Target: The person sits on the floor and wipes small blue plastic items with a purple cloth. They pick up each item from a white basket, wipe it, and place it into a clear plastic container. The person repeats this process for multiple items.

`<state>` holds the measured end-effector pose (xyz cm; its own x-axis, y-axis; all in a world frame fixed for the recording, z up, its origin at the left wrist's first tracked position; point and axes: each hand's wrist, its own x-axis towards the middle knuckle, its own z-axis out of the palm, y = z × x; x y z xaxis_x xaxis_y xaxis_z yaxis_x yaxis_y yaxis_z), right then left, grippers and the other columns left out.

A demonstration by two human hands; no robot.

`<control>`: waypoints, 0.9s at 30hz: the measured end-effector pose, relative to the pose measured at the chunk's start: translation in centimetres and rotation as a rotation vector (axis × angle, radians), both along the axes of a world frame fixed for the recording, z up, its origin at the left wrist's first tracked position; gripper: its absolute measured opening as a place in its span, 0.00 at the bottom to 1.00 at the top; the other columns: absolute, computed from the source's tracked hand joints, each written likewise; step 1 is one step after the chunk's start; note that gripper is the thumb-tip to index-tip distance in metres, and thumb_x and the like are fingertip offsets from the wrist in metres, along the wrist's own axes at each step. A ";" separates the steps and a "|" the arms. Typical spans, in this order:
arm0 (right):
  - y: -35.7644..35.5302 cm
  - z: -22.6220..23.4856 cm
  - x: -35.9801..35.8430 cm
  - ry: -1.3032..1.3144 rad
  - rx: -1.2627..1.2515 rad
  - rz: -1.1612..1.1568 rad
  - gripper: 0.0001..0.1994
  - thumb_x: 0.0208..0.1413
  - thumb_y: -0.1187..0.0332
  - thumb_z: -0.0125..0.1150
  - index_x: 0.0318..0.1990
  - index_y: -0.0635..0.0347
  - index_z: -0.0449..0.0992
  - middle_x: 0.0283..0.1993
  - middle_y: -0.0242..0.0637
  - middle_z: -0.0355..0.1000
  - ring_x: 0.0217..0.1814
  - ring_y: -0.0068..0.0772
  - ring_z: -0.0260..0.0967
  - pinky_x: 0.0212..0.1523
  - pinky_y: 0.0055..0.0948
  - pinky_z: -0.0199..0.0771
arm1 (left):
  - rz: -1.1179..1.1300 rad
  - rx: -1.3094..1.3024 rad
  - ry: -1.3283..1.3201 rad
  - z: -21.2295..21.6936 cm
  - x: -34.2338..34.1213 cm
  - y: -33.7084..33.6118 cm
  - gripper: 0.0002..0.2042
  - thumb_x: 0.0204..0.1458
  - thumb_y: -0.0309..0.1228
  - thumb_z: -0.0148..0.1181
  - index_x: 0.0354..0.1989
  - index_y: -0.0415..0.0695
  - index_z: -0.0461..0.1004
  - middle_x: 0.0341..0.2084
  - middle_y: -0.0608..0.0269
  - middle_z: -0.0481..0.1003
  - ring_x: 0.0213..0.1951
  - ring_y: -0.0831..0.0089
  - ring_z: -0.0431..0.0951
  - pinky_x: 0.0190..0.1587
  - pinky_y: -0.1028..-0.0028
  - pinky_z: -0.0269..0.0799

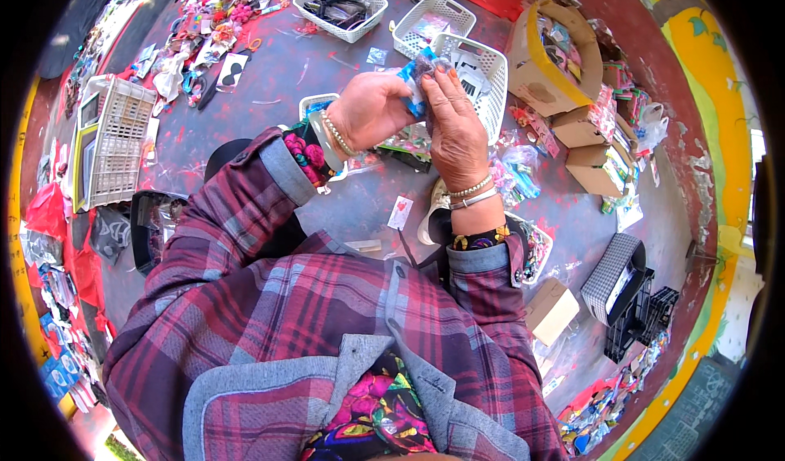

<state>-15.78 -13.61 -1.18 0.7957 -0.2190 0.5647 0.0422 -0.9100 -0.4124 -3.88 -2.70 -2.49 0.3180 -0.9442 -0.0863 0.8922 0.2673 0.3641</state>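
Note:
In front of me, a small clear-and-blue plastic packet with something dark and greyish in it is pinched between my two hands. My left hand grips its left side, mostly with the thumb and fingertips. My right hand lies along the right side, its fingers close together and pressed on the packet. What exactly is inside cannot be made out. Just beyond my right hand stands a white perforated basket with flat, dark-and-white packaged pieces in it. A smaller white basket is partly hidden behind my left wrist.
Further off are a basket of black items and another white basket. Open cardboard boxes stand at right. A white crate holds frames at left. Mixed small goods cover the far left; a black crate sits lower right.

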 end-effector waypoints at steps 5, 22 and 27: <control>-1.4 -1.1 -1.0 0.027 0.103 -0.126 0.17 0.47 0.80 0.54 0.48 0.60 0.71 0.50 0.46 0.69 0.52 0.45 0.67 0.50 0.34 0.68 | 0.028 0.031 -0.035 1.5 1.1 -0.2 0.21 0.52 0.22 0.36 0.55 0.26 0.55 0.54 0.41 0.62 0.57 0.52 0.63 0.62 0.57 0.54; 0.4 -0.9 2.3 -0.172 0.101 -0.077 0.13 0.53 0.73 0.52 0.46 0.60 0.71 0.47 0.42 0.71 0.52 0.45 0.67 0.53 0.36 0.63 | -0.069 0.092 -0.197 -0.1 -1.4 0.7 0.11 0.56 0.25 0.43 0.47 0.39 0.64 0.42 0.56 0.70 0.46 0.66 0.72 0.51 0.63 0.67; 0.7 -1.1 2.5 -0.142 0.272 -0.175 0.12 0.53 0.74 0.50 0.45 0.61 0.72 0.44 0.45 0.71 0.48 0.46 0.69 0.47 0.35 0.68 | -0.103 0.137 -0.280 0.3 -1.5 1.2 0.13 0.57 0.26 0.44 0.49 0.37 0.63 0.44 0.56 0.69 0.47 0.65 0.72 0.52 0.64 0.66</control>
<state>-13.31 -12.86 -2.26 0.6505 -0.5030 0.5691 -0.0304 -0.7660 -0.6422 -5.41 -1.49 -2.19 0.2512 -0.9582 -0.1373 0.7719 0.1127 0.6257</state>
